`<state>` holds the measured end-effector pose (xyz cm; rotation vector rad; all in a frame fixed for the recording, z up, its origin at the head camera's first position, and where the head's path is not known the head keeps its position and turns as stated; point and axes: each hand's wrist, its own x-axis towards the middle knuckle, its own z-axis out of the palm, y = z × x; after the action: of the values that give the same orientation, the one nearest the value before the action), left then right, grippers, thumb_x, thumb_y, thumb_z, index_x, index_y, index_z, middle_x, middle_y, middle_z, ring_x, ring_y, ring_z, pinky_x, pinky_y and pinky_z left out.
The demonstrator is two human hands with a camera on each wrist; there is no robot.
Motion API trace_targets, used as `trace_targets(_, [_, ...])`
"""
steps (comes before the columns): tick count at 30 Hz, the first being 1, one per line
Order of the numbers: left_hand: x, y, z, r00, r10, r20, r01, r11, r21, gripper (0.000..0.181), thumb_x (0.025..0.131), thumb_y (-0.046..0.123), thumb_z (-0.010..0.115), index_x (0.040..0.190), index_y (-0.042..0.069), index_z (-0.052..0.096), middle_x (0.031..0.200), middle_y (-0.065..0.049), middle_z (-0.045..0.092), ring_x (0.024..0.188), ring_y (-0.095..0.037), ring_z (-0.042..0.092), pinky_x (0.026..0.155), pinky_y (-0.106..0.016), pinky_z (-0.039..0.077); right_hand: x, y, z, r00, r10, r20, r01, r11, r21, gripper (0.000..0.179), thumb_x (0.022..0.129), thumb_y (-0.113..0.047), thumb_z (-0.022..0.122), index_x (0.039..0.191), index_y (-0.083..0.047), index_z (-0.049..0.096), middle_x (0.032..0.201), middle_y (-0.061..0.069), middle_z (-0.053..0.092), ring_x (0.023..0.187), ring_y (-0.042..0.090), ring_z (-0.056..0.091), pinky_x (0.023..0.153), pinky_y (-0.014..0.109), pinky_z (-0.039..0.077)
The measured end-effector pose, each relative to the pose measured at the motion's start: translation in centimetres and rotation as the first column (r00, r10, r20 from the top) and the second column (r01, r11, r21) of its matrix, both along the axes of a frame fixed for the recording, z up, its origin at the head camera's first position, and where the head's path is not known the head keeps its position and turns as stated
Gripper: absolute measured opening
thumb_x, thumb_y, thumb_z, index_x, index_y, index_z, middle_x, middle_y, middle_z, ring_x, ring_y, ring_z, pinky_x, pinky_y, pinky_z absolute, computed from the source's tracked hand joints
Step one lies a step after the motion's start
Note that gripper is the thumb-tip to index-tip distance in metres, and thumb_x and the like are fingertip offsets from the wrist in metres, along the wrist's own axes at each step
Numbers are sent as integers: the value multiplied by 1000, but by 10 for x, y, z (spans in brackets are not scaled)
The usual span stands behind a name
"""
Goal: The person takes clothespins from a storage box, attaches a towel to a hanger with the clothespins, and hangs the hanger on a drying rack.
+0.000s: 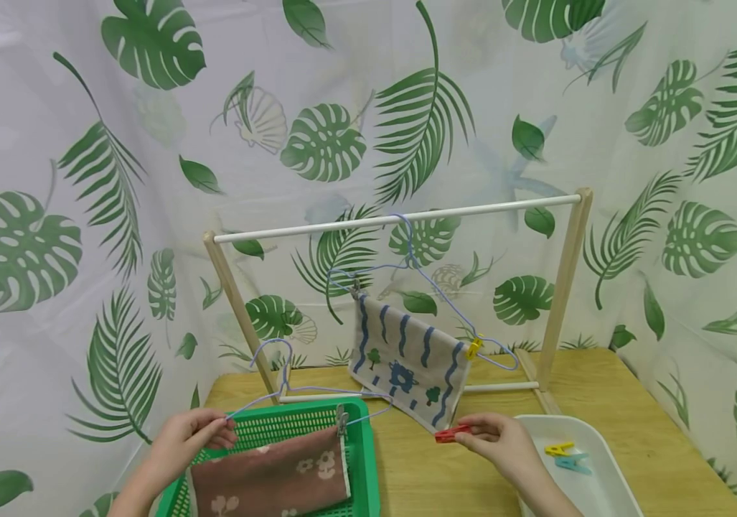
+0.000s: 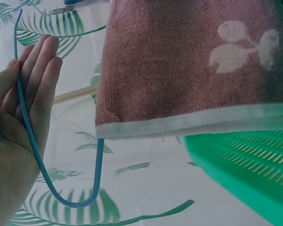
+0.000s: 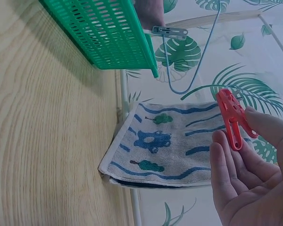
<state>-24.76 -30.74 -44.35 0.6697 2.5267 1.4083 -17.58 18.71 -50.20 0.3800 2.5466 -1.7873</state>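
My left hand (image 1: 203, 431) pinches the left end of a blue wire hanger (image 2: 26, 113) between thumb and fingers. From that hanger hangs a brown towel (image 1: 271, 470) with pale flowers, over the green basket (image 1: 371, 467). A grey clothespin (image 1: 342, 420) grips the towel's right corner to the wire. My right hand (image 1: 494, 438) pinches a red clothespin (image 3: 232, 117) between thumb and fingertips. Behind it, a grey and blue patterned towel (image 1: 400, 359) hangs from a second hanger (image 1: 411, 258), fixed by a grey clothespin (image 1: 357, 289) at left and a yellow clothespin (image 1: 474, 347) at right.
A wooden rack with a white rod (image 1: 497, 207) carries the second hanger. At the right stands a white tray (image 1: 607, 459) with a yellow clothespin (image 1: 559, 449) and a blue clothespin (image 1: 573, 464). All stand on a wooden table (image 1: 665, 445) before a leaf-patterned curtain (image 1: 355, 57).
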Motion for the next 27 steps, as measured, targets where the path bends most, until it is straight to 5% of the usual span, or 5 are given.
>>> trace_targets(9, [9,7,20,993,22,-120,-26,999,-28,22,109,0,55,111,-15,71,97,-24,79,82,-7,78,73,-22,66,0,4,3,1000,17,-26,-16,1000,16,35,91,-16,86,118,4,77,102,11,82,86,16,76,76,30,65])
trace_targets(16, [8,14,37,967,34,-252,-37,999,-9,19,107,-2,57,108,-12,73,94,-22,79,81,-3,78,72,-22,66,1,8,12,999,19,-43,-18,999,29,41,92,-20,86,125,2,76,106,9,82,87,11,74,74,21,60])
trace_targets(21, [7,22,47,958,51,-284,-54,999,-2,18,106,-2,59,106,-8,75,94,-17,81,82,-2,77,73,-22,66,1,9,22,999,32,-44,-31,999,18,42,93,-23,85,127,1,75,110,9,82,89,9,74,77,22,60])
trace_targets(27, [5,36,56,956,1,-295,-8,1000,-25,18,106,-4,58,112,-10,74,97,-18,81,85,-6,79,76,-19,65,2,7,32,998,40,-57,-39,999,12,44,94,-24,84,129,1,73,109,8,81,90,9,73,77,23,59])
